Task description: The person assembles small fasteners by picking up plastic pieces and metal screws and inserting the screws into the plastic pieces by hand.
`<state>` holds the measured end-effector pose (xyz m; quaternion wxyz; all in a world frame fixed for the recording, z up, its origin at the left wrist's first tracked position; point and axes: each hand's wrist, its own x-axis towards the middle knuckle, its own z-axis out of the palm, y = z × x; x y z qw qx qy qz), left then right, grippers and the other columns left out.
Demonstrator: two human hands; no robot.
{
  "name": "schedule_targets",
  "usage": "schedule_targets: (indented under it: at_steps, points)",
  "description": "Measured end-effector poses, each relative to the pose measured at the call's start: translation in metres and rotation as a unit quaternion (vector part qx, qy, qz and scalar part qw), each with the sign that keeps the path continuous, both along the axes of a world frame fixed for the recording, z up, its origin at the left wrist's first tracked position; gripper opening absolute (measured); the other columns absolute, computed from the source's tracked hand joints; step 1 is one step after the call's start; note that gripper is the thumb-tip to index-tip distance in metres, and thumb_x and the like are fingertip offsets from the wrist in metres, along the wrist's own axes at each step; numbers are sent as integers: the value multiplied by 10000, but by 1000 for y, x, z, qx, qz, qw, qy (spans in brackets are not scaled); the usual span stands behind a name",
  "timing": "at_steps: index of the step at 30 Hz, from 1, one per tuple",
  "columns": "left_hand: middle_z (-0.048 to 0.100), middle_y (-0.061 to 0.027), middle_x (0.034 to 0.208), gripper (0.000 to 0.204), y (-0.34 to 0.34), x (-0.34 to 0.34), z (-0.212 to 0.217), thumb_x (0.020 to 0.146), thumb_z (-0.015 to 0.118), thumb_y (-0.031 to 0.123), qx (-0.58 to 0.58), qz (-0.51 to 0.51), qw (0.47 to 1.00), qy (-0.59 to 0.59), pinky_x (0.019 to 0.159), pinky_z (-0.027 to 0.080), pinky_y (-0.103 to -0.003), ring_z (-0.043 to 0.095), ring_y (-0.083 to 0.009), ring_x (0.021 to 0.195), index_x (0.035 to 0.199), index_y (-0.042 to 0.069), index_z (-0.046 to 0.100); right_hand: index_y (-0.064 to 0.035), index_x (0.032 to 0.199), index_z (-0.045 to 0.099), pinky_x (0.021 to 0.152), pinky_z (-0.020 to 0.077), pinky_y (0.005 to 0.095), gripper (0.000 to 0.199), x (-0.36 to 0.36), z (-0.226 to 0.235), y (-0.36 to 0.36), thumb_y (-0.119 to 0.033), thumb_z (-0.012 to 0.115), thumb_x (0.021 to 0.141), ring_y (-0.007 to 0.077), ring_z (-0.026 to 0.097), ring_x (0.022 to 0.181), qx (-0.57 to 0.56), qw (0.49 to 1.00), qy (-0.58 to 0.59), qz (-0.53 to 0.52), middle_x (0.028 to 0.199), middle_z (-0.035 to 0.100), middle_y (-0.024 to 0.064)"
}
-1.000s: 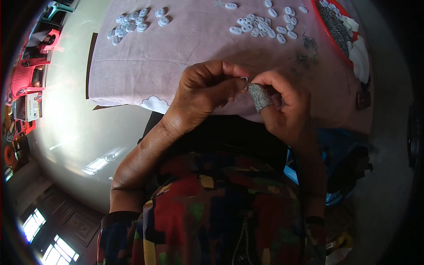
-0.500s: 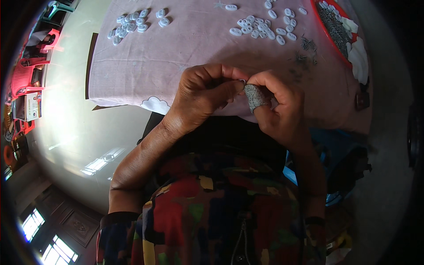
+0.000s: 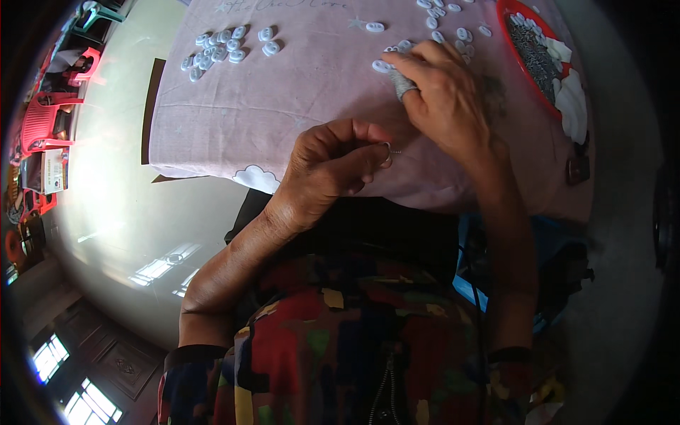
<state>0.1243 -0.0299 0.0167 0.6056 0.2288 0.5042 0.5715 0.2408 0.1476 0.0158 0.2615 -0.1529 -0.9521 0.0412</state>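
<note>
Right hand (image 3: 443, 92) now apart (at white pieces (image 3: 397, 53)).

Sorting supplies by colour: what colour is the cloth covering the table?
Pale pink cloth, with a white cloud shape at its edge; head view.

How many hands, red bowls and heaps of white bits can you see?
Hands: 2, left hand pinching a metal bit, and right hand
Red bowl: 1
Heaps of white bits: 2, left heap, right heap
Total: 5
</note>
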Motion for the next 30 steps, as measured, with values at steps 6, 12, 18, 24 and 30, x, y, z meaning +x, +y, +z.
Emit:
schedule_targets:
  at_steps: [6,12,18,24,30]
  points:
    - [655,-21,851,152,1,-2,-1,902,643,96,16,-8,1000,-11,541,385,-167,518,-25,648,1041,36,641,-72,1026,695,772,518,401,314,9,4,-12,-3,625,728,284,607,928,-44,998,-36,35,948,629,109]
    - [660,-28,839,153,-1,-1,-4,883,649,80,11,-18,1000,10,540,383,-166,518,-27,642,1027,28,649,-51,1050,686,797,513,394,351,23,13,-15,-1,637,706,298,629,912,-136,988,-68,24,973,635,110]
    - [663,-34,837,172,1,0,-1,864,659,73,11,-22,1000,7,540,388,-171,522,-30,640,1028,26,651,-51,1037,672,774,509,408,317,22,10,-19,17,627,730,305,641,871,-144,985,-86,50,921,641,118]
    - [665,-37,839,167,0,-3,-6,881,649,78,14,-19,1000,-13,540,398,-175,537,-35,647,1039,27,652,-26,960,614,756,504,412,251,35,15,-20,56,607,723,314,647,845,-191,977,-83,49,904,637,131]
    - [663,-35,842,156,0,-4,-4,896,641,83,15,-16,1000,-9,542,409,-175,552,-37,655,1042,31,654,-26,958,635,769,509,397,272,60,16,-24,78,586,712,312,634,868,-141,986,-49,75,908,637,126]
